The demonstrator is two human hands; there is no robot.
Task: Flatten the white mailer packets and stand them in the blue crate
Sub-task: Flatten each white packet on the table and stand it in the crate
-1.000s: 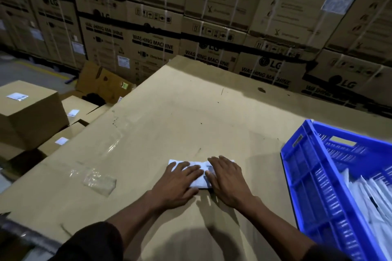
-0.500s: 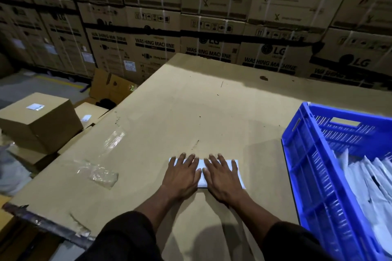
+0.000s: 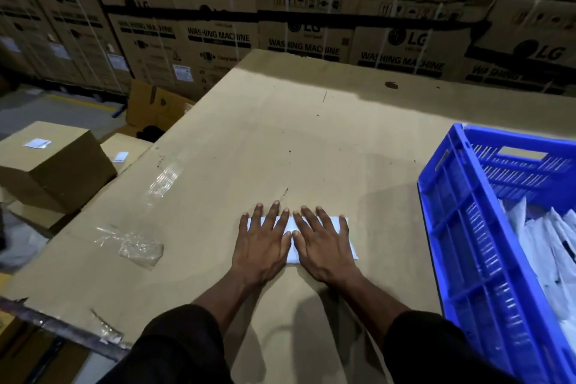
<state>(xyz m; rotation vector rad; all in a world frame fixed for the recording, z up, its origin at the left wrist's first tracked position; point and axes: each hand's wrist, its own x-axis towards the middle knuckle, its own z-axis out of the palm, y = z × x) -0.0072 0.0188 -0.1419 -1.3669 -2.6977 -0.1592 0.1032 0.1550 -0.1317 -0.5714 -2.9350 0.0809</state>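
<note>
A white mailer packet (image 3: 342,235) lies flat on the cardboard-covered table (image 3: 280,150). My left hand (image 3: 263,243) presses palm-down on its left half, fingers spread. My right hand (image 3: 322,243) presses flat on its right half, thumbs almost touching in the middle. Only the packet's right end and a strip between my hands show. The blue crate (image 3: 461,243) stands at the right of the table, with several white packets (image 3: 548,246) standing inside it.
Clear plastic wrap (image 3: 140,248) lies on the table to the left. Brown cartons (image 3: 53,162) sit on the floor beyond the table's left edge. A wall of stacked washing machine boxes (image 3: 296,25) rises behind the table.
My hands have slid apart from bunched over the packet to lying flat side by side, and the packet now looks spread out and flatter. The camera has tilted down slightly.
</note>
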